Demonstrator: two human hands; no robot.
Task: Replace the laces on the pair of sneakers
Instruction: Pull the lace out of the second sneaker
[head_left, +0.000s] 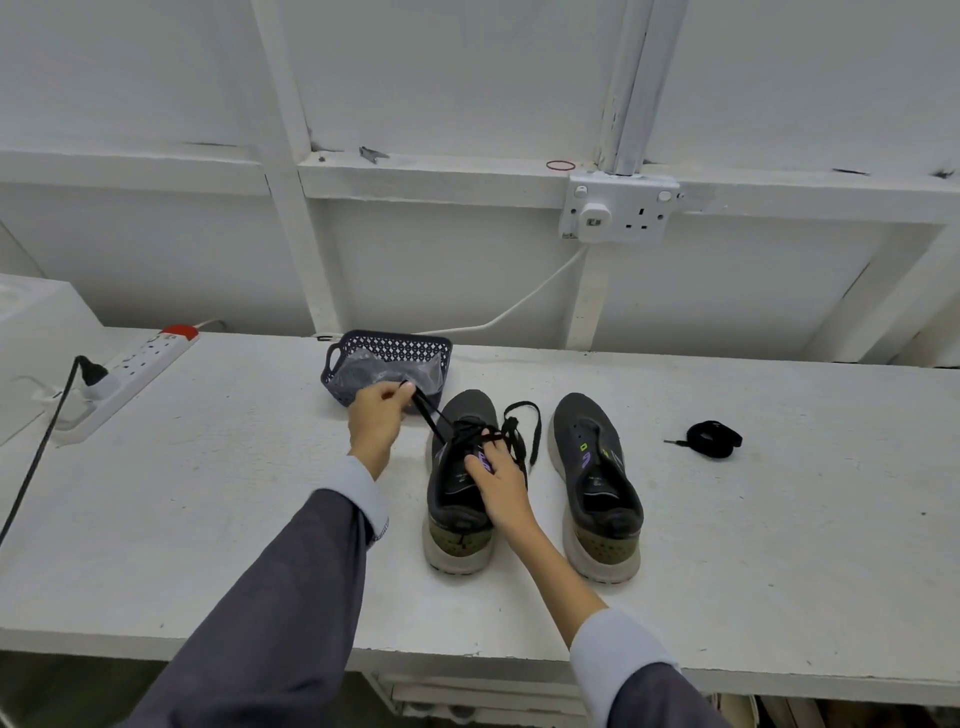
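Two sneakers standing side by side on counter (779, 545), toes pointing away from me. Left grip (382, 410) pinching end of black lace (430, 415), holding it taut toward basket (387, 343). Right grip (498, 486) lying fairly flat, fingers pressing tongue and crossings of laced sneaker (457, 519). Bare sneaker (597, 493) waiting just beside; coiled lace (714, 439) lying well apart to right.

Risks (my judgement only):
- pulling sideways while right grip pressing too lightly: sneaker sliding or tipping against basket
- loose loop catching under my fingers, jamming lace in eyelets
- lace end slipping out of pinch
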